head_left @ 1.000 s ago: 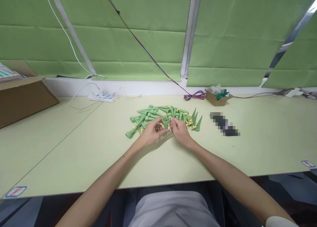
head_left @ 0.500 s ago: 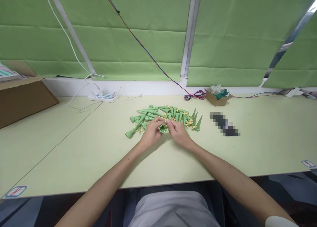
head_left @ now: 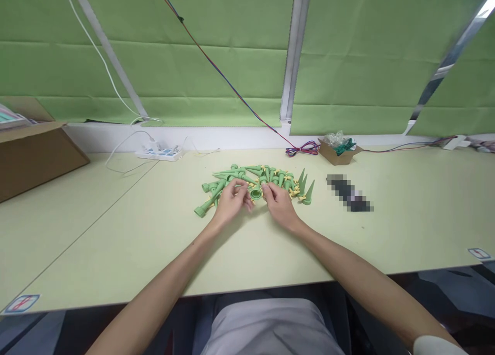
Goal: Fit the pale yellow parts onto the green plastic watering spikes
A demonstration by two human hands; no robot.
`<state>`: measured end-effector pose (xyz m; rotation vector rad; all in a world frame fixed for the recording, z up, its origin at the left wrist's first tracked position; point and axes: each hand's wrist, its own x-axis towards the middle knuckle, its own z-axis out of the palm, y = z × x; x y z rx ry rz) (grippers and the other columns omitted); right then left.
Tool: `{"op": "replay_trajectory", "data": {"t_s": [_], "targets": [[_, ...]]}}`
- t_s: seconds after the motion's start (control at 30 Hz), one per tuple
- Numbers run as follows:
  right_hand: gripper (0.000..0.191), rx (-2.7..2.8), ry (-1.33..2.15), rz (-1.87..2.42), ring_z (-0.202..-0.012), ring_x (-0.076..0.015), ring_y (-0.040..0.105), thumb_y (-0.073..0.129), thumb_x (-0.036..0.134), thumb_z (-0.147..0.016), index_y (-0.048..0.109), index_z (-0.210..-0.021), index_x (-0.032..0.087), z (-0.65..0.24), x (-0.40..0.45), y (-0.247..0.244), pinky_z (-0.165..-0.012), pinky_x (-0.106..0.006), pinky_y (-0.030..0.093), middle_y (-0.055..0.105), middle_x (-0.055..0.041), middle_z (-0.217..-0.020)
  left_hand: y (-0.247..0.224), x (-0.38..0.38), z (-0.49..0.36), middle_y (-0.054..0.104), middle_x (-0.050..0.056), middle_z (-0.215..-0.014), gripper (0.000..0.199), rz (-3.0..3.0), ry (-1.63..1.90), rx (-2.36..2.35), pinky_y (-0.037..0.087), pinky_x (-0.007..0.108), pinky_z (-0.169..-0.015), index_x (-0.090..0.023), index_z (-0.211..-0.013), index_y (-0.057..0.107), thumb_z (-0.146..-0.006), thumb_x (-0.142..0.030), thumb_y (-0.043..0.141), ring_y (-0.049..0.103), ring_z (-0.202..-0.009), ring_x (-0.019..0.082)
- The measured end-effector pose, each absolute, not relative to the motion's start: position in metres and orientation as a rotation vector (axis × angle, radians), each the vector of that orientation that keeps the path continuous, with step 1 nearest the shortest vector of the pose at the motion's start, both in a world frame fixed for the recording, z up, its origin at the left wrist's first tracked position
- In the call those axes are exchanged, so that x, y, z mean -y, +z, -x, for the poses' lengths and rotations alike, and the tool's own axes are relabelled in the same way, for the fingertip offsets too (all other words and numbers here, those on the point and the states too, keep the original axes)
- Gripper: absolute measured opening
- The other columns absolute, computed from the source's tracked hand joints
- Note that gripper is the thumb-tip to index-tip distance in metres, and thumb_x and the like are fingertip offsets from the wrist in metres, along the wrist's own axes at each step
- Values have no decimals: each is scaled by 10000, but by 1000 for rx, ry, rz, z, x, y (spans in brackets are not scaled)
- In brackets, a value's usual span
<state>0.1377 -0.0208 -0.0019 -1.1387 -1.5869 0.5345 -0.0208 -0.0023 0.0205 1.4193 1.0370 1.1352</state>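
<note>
A green watering spike (head_left: 256, 193) points its round open end toward me at the middle of the table. My right hand (head_left: 281, 206) is closed on its side, thumb and fingers pressed together. Just left of that opening is my left hand (head_left: 231, 203), apart from the spike. Its thumb and forefinger are bent together while the other fingers hang loosely; anything small between them is too hard to make out. Behind both hands lies a pile of similar green spikes (head_left: 220, 190) with small yellow valves (head_left: 296, 192) among them. Part of the pile is hidden by my hands.
A small cardboard box (head_left: 337, 156) with clear and green plastic stands at the back right, beside coiled wires (head_left: 303, 148). A blurred dark object (head_left: 350, 194) lies right of the pile. A power strip (head_left: 159, 152) and large carton (head_left: 38, 156) are to the left.
My left hand has let go of the green spike and drawn slightly left of it. My right hand keeps its hold, and the spike's open end sits slightly higher.
</note>
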Motion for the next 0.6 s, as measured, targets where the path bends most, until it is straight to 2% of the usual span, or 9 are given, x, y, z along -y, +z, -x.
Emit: {"op": "replay_trajectory", "data": {"t_s": [0.07,0.17,0.33,0.43,0.6], "targets": [[431,1595,525,1147,-575,-132,394,380,501,-1012,400,-687,219,-138,21,-2,-585,-265,295,412,37,-609,24,4,20,567,-32,-570,324,-1299,1008,-967,440,254,-378,-220,-909,490,-885,-523,603,589,-421,167],[425,1623,524,1160,-573,-132,392,383,497,-1011,387,-687,221,-138,22,-1,-589,-265,295,409,39,-606,27,8,17,588,1,-563,413,-1186,842,-898,409,240,-365,-211,-873,484,-899,-617,553,575,-408,158],[413,1650,548,1159,-587,-138,399,365,497,-1012,385,-703,224,-139,21,-3,-599,-265,303,419,37,-620,26,11,18,641,37,-681,373,-1202,767,-802,472,235,-453,-175,-945,559,-879,-531,650,632,-512,145],[398,1658,554,1149,-591,-144,412,359,490,-1011,388,-714,226,-140,20,-4,-601,-269,311,439,34,-626,24,9,21,626,28,-728,382,-1272,785,-770,509,255,-499,-171,-919,574,-852,-530,687,658,-564,152],[396,1661,566,1160,-594,-148,425,359,473,-1012,399,-706,225,-142,18,-4,-601,-277,312,450,28,-624,24,8,23,636,45,-933,374,-1427,823,-750,530,288,-524,-180,-936,611,-817,-514,729,682,-638,157]]}}
